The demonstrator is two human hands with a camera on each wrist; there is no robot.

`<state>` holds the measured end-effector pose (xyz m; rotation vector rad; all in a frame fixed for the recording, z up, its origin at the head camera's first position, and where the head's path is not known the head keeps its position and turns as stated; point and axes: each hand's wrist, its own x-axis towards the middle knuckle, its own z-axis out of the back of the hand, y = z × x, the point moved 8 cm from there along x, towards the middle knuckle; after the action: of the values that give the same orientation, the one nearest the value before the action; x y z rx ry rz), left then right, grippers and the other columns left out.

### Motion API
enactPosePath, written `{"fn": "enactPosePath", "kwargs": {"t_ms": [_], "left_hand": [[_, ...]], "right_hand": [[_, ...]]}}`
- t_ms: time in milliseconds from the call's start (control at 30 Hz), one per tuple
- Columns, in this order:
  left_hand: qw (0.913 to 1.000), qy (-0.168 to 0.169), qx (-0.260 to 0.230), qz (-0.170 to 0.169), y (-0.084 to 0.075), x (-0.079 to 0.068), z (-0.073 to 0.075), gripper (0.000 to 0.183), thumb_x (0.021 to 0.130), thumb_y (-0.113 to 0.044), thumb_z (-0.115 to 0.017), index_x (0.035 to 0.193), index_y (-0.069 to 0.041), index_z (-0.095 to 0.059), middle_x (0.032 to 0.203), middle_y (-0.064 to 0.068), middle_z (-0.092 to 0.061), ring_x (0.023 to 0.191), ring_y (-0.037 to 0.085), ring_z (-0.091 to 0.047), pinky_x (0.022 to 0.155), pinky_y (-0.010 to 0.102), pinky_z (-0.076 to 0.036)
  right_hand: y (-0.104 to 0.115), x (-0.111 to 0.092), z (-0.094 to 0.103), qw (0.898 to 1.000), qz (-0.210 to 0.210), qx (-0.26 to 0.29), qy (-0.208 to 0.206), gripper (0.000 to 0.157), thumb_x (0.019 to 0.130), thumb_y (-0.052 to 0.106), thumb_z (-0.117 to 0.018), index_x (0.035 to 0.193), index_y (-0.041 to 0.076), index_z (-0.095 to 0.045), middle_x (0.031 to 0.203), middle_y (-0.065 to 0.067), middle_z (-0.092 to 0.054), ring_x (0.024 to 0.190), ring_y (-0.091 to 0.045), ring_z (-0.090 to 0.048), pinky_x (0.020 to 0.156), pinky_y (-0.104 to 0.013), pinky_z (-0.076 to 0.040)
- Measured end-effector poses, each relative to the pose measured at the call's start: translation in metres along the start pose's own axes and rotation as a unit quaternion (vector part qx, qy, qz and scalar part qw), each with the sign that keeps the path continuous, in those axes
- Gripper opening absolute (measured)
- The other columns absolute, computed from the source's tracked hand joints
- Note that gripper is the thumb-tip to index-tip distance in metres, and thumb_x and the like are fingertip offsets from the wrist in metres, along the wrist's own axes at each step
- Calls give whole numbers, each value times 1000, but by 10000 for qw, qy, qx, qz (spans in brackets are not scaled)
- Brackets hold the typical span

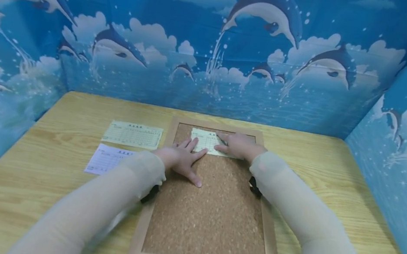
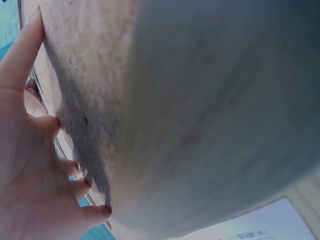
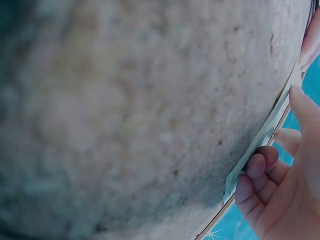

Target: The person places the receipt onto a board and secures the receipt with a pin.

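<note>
A pale green printed slip [image 1: 205, 138] lies near the top of a wood-framed cork board [image 1: 211, 216]. My left hand [image 1: 181, 160] rests at the slip's lower left with fingers spread; the thumb reaches down onto bare cork. In the left wrist view, the left hand's fingertips [image 2: 102, 214] touch the board. My right hand [image 1: 239, 145] lies over the slip's right part, hiding it, with the index finger stretched left across the print. The right wrist view shows the slip [image 3: 265, 130] edge-on, with the right thumb on it and other fingers [image 3: 257, 167] bent at its edge.
Left of the board, a second pale green slip [image 1: 132, 135] lies on the wood-grain table [image 1: 336, 186]. Below it is a lilac-white slip [image 1: 105, 160], partly covered by the left sleeve. Blue dolphin-print cloth [image 1: 156, 76] hangs behind the table and along both sides.
</note>
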<state>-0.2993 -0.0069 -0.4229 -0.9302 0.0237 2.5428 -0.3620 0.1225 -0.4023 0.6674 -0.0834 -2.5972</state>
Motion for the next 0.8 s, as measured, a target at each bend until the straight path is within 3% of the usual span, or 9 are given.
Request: {"fn": "enactPosePath", "kwargs": {"t_ms": [800], "left_hand": [[9998, -159, 69, -63, 1, 2, 0, 117, 61, -84, -52, 147, -36, 10, 151, 8, 25, 138, 30, 18, 110, 53, -5]], "right_hand": [[1, -1, -1, 10000, 70, 8, 3, 69, 94, 58, -34, 151, 24, -12, 145, -15, -36, 126, -35, -41, 102, -51, -32]]}}
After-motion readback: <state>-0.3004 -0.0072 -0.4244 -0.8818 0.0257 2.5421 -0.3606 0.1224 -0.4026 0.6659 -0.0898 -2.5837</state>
